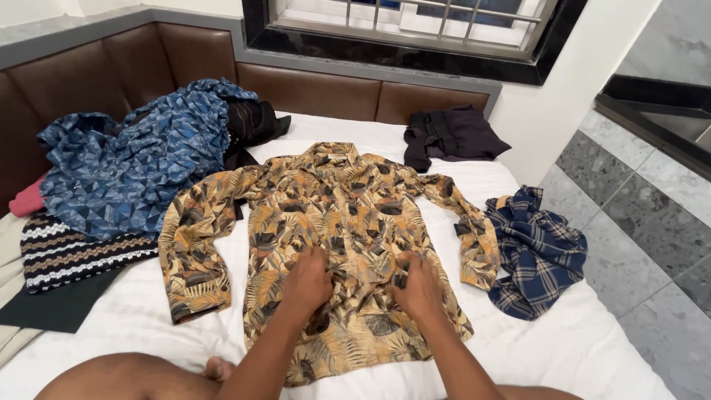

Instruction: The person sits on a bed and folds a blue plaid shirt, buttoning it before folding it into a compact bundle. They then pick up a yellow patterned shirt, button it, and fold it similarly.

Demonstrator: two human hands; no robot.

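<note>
1. One leaf-print shirt (337,222) in orange, tan and black, spread flat and front-up on the white bed sheet (592,348), collar toward the headboard, hem toward the camera.
2. Two sleeves, both bent downward: one along the left edge, one along the right edge, the right cuff touching the plaid shirt.
3. Two bare hands on the shirt's front, side by side, close to the button line, about midway down.
4. Left hand (309,280): palm down, fingers curled into the fabric near the placket; pinching a small fold, by the look of it, though the fingertips are hidden under the knuckles.
5. Right hand (418,285): palm down, fingers bent and gathered on the cloth just right of the placket; whether a button is caught between them cannot be told.
6. One blue geometric-print garment (133,163), crumpled in a heap at upper left, well apart from both hands.
7. One black garment (450,135), bunched at the head of the bed, right of the collar.
8. One dark blue plaid shirt (537,252), crumpled at the right edge of the bed.
9. One striped knit piece (70,252) in black, white and brown, at far left below the blue heap.
10. One brown padded headboard (311,89) along the back and left side.
</note>
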